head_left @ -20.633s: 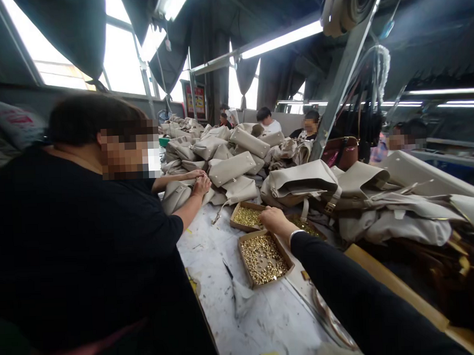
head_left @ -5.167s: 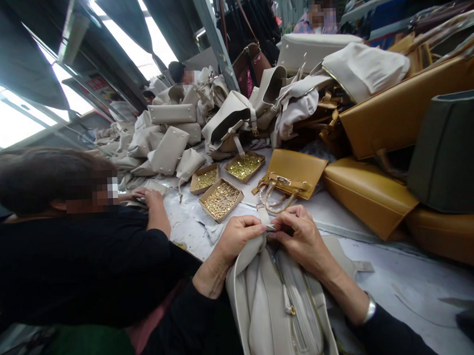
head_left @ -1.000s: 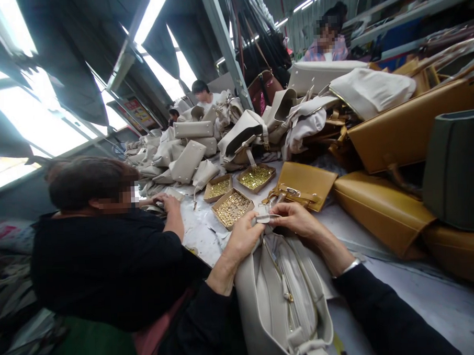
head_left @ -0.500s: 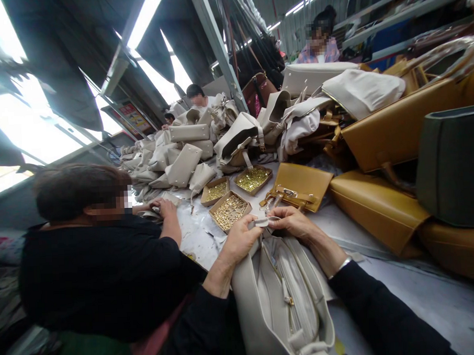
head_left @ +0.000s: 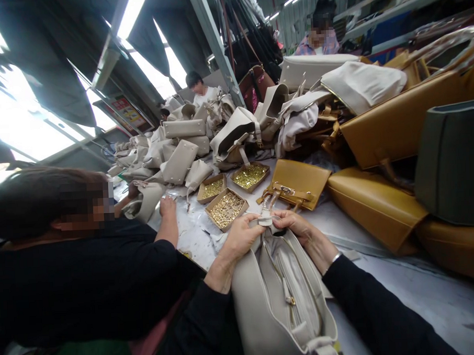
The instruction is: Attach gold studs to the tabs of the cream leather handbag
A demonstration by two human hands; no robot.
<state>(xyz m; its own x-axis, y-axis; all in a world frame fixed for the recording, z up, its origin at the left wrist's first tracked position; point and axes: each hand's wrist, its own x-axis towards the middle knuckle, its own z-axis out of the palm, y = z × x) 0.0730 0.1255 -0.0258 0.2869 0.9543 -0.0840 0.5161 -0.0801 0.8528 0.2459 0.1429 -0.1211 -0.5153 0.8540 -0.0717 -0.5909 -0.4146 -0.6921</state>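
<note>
- Workshop: tube lights [head_left: 132, 14] overhead toward eleven o'clock, bright windows beyond at ten; dark curtains between. Clock read from the wearer's hands, twelve straight ahead.
- Desk [head_left: 398, 280]: whitish top, scuffed and marked.
- Pale bag [head_left: 252, 302]: at six o'clock, close to the wearer, mouth gaping upward, zipped pocket showing inside. What bears its weight is out of sight.
- Left hand [head_left: 239, 237]: closed, thumb and finger pinching a small strap tab [head_left: 264, 221] at the bag's far end.
- Right hand [head_left: 306, 232]: closed at the tab's other side; fingertips partly hidden, so its exact hold cannot be told.
- Handling, my judgement: light for its bulk, walls soft but springy, smooth rather than slippery; the mouth would sag if let go. The tab looks small and fairly stiff; best taken by fingertip pinch at its edges, the body by its rim.
- Shallow box [head_left: 213, 220] of gold-coloured small parts at eleven; two more boxes just behind it.
- Mustard bag [head_left: 300, 177] near, at one; bigger mustard bags and a dark green one [head_left: 452, 168] at two to three.
- Heap of pale bags [head_left: 183, 130] at eleven to twelve.
- Co-worker [head_left: 68, 279] at nine, in dark clothing, beside another pale bag.
</note>
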